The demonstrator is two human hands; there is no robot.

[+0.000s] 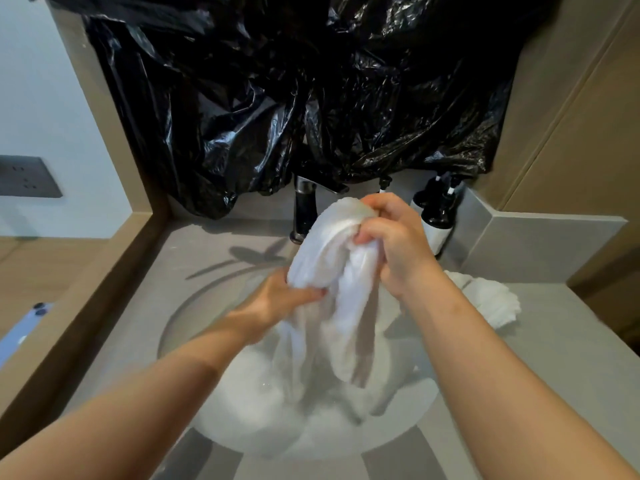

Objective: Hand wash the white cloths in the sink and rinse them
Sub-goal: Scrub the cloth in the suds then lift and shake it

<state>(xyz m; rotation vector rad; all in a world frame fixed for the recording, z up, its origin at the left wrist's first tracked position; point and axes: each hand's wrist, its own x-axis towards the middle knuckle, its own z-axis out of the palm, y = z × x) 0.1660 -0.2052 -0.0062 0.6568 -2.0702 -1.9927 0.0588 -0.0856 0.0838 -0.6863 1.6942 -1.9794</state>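
The person is holding a white cloth (337, 268) above the sink (180, 327), the right hand (391, 233) clenching its bunched top and the left hand (280, 299) gripping lower down, its tail trailing into soapy water (263, 403)

Grey stone counter (561, 341) with sunken round sink (180, 327).
Bearing a crumpled white cloth (491, 303), dark pump bottles (438, 216), black faucet (304, 209).
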